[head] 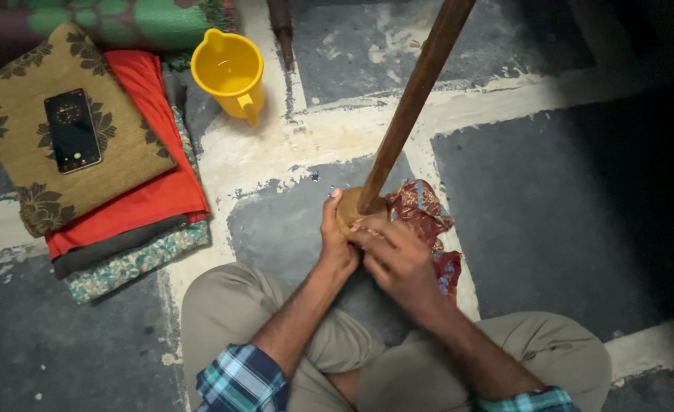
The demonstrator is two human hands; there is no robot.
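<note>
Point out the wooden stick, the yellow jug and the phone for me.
wooden stick (409,103), head view, middle of the shaft.
yellow jug (228,70), head view, inside of the bowl.
phone (72,130), head view, centre of the dark screen, lying on the brown cushion (24,91).

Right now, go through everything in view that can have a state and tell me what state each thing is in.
Left hand: closed around the wooden base.
Right hand: fingers pressed on the base's near side.
Wooden base: held between both hands.
Wooden pole: tilted, lower end in the base.
Patterned red cloth: crumpled beside the base.
Yellow jug: upright, looks empty.
Phone: screen lit, lying on the cushion.
Folded fabrics: stacked.
</note>
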